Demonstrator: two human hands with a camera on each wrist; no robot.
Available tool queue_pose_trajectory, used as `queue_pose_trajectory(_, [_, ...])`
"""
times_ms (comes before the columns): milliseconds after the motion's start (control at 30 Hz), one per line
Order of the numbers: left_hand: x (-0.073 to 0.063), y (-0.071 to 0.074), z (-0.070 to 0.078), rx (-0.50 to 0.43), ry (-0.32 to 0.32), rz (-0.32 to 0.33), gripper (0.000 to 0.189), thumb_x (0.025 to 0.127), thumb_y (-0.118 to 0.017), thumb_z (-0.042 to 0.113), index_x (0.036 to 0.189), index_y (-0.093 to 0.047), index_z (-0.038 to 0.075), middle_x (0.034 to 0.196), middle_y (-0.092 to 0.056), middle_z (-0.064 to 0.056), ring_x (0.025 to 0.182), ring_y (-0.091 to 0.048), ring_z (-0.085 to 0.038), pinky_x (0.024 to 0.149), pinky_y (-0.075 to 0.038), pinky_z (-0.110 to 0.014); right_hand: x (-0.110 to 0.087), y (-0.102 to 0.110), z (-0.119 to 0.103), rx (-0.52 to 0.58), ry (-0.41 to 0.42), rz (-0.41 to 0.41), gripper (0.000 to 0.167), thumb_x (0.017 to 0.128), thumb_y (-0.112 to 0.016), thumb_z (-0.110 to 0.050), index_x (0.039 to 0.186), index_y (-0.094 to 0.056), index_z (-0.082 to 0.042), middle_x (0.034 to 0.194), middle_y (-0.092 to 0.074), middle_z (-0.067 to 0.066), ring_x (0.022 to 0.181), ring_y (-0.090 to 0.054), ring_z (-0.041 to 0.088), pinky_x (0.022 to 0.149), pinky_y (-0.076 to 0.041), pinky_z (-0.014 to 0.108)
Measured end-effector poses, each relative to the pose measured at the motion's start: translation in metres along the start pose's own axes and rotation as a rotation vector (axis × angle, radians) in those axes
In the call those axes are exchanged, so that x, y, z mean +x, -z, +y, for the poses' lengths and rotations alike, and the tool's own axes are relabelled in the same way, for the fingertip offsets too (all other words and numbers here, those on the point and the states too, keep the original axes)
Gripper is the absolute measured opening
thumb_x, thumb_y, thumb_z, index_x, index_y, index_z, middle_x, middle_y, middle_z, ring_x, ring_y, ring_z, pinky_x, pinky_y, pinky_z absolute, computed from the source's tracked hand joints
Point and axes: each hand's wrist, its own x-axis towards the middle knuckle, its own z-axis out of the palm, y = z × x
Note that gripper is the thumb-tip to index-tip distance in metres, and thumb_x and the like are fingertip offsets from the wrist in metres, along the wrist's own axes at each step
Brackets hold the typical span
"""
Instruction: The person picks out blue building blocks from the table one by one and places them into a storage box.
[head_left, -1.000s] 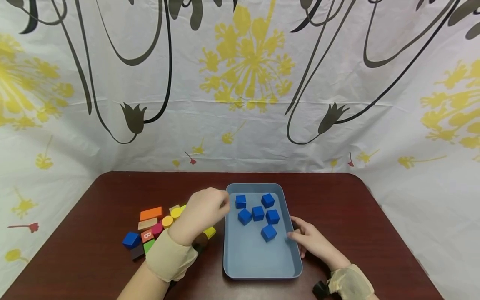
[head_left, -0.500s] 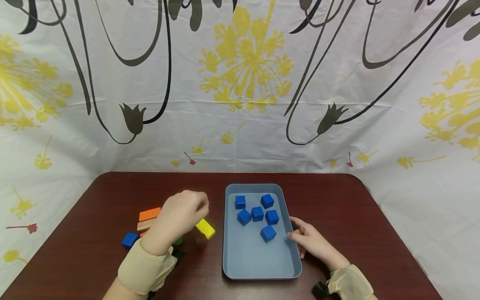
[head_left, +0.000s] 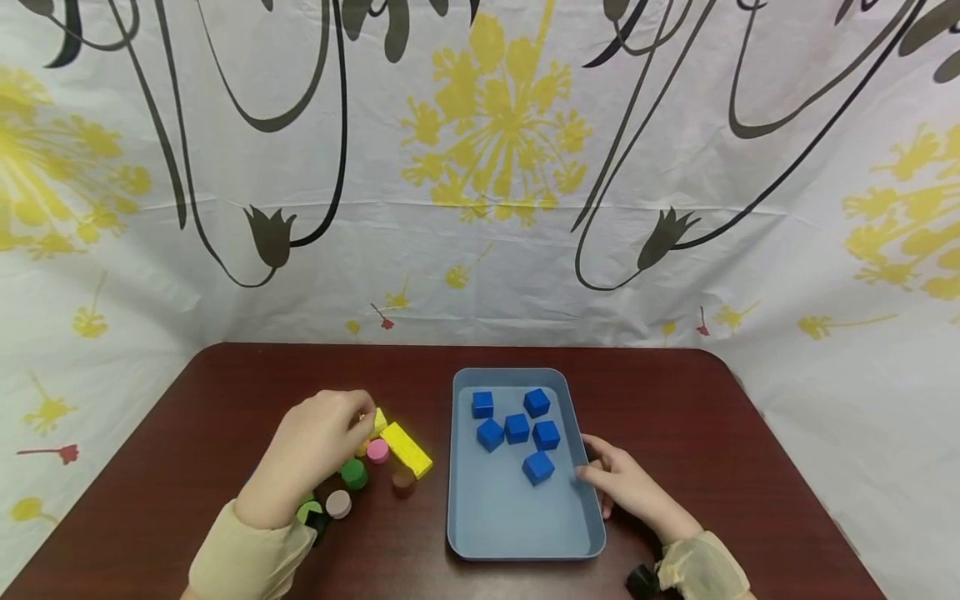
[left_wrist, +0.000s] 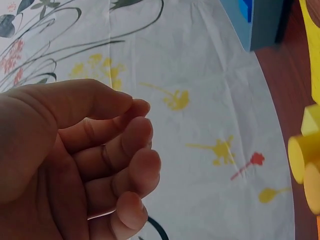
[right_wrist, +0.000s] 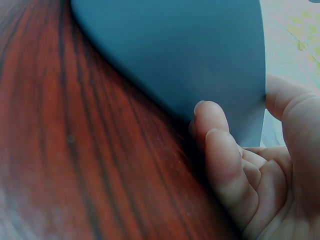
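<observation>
My left hand (head_left: 322,442) is over the group of colored blocks on the left and hides part of it. In the left wrist view its fingers (left_wrist: 145,170) are loosely curved, the thumb meets the index fingertip, and nothing is held. My right hand (head_left: 626,479) pinches the right rim of the blue-grey tray (head_left: 517,529), thumb over the edge and fingers against the outer wall (right_wrist: 175,50). Several blue cubes (head_left: 517,428) lie in the tray's upper half. Near the left hand are a long yellow block (head_left: 407,450) and a pink cylinder (head_left: 377,452).
Below the left hand stand a green cylinder (head_left: 354,473) and a pale round piece (head_left: 338,504). A brown cylinder (head_left: 403,482) sits between the blocks and the tray. Beyond the dark wooden table (head_left: 675,392) hangs a white patterned curtain (head_left: 465,275).
My left hand has moved left from the tray's left edge to over the blocks, uncovering the pink, green and pale pieces. The right hand and the tray stay in place.
</observation>
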Motion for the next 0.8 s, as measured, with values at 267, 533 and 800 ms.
queue_pose_trajectory(267, [-0.011, 0.01, -0.021, 0.031, 0.033, 0.035, 0.014, 0.088, -0.056, 0.01, 0.086, -0.07, 0.016, 0.073, -0.06, 0.008, 0.057, -0.046, -0.01, 0.054, -0.04, -0.031, 0.0, 0.001, 0.0, 0.009, -0.013, -0.012, 0.066, 0.097, -0.056, -0.016, 0.148, -0.022, 0.007, 0.072, -0.066, 0.013, 0.04, -0.052, 0.017, 0.041, -0.05, 0.038])
queue_pose_trajectory(533, [-0.021, 0.016, -0.036, 0.03, 0.085, 0.056, 0.01, 0.086, -0.06, 0.011, 0.088, -0.069, 0.013, 0.075, -0.061, 0.005, 0.055, -0.047, -0.011, 0.052, -0.041, -0.032, 0.001, 0.002, 0.001, 0.017, -0.019, -0.013, 0.066, 0.097, -0.056, -0.015, 0.148, -0.021, 0.008, 0.072, -0.066, 0.014, 0.04, -0.051, 0.018, 0.041, -0.05, 0.039])
queue_pose_trajectory(800, [-0.027, 0.018, -0.05, 0.039, 0.099, 0.071, 0.018, 0.084, -0.066, 0.016, 0.1, -0.069, 0.007, 0.095, -0.066, -0.008, 0.066, -0.056, -0.017, 0.058, -0.048, -0.041, 0.0, 0.001, -0.002, 0.022, -0.011, -0.013, 0.067, 0.096, -0.056, -0.015, 0.148, -0.02, 0.009, 0.073, -0.066, 0.015, 0.04, -0.051, 0.017, 0.041, -0.049, 0.039])
